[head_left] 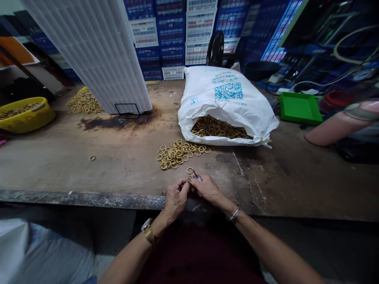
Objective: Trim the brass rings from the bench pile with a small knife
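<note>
My left hand [176,198] is closed at the table's front edge, its fingertips pinching a small brass-coloured ring [186,182], mostly hidden by the fingers. Against it, my right hand [209,189] is closed on a thin dark tool [194,172], whose kind I cannot make out. Something whitish shows between the right fingers. Just beyond the tool's end lies a single ring [190,170]. A loose pile of similar rings [174,154] spreads a little farther off, before the mouth of a white sack [207,90] that holds many more.
A pale corrugated panel [97,51] stands at back left, beside a heap of rings [84,101] and a yellow basin [26,120]. One stray ring [92,157] lies at left. A green tray [300,107] and a pink cylinder [337,122] are at right. Stacked crates [173,29] line the back.
</note>
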Tool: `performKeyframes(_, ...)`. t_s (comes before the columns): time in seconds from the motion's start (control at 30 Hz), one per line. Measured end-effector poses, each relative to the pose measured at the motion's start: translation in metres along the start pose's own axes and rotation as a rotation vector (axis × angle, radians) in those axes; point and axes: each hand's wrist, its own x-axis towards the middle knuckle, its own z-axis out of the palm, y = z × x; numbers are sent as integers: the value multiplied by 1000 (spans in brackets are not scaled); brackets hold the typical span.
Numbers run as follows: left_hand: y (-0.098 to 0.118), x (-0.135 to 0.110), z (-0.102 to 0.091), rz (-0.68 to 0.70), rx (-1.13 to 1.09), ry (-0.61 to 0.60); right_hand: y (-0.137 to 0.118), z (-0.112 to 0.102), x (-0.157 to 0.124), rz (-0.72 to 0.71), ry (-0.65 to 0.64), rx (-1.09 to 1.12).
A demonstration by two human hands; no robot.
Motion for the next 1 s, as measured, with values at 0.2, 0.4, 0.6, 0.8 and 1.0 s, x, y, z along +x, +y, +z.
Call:
performKeyframes(0.2, 8, 3, -2, -247, -162, -107, 3, 1, 4, 24, 16, 90)
performKeyframes(0.4, 4, 4, -10, -345, -421, -233, 4, -1, 7, 10, 4, 79)
performKeyframes(0.6, 2, 3, -9, -344, -495, -132, 4, -8, 6, -174, 80, -275)
performKeyframes(0.8, -1, 2, -8, -297, -432, -124, 3, -9, -3, -358, -70, -649)
performKeyframes(1.0, -5, 1, -7, -264, -392, -94, -2, -7, -2, -340, -119, -733)
